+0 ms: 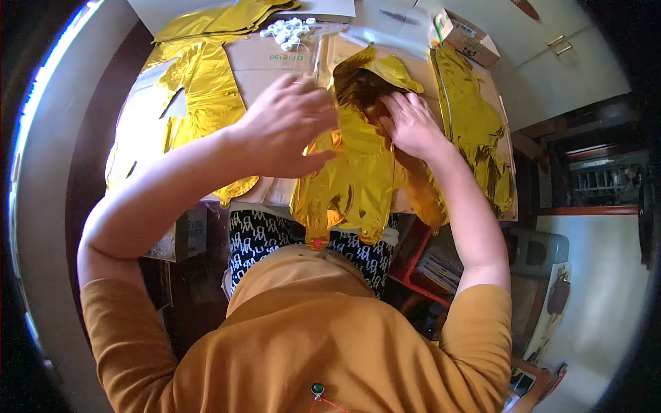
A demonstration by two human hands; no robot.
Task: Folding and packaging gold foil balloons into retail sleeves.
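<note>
The counter carries flat cardboard, gold foil balloons, small white caps and a small box.

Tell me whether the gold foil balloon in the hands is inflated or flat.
Flat: the gold foil balloon hangs creased and limp between left hand and right hand.

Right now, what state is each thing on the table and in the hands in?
Crinkled gold foil balloon in the hands: deflated, held up, lower end hanging over the table edge.
Left hand: fingers closed on the balloon's left side.
Right hand: fingers pressed into its upper part.
Flat gold foil balloons at left: deflated, lying flat.
Gold foil balloon at right: deflated, lying flat.
Small cardboard box: closed, as far as shows.
Small white pieces: loose, clustered.
</note>
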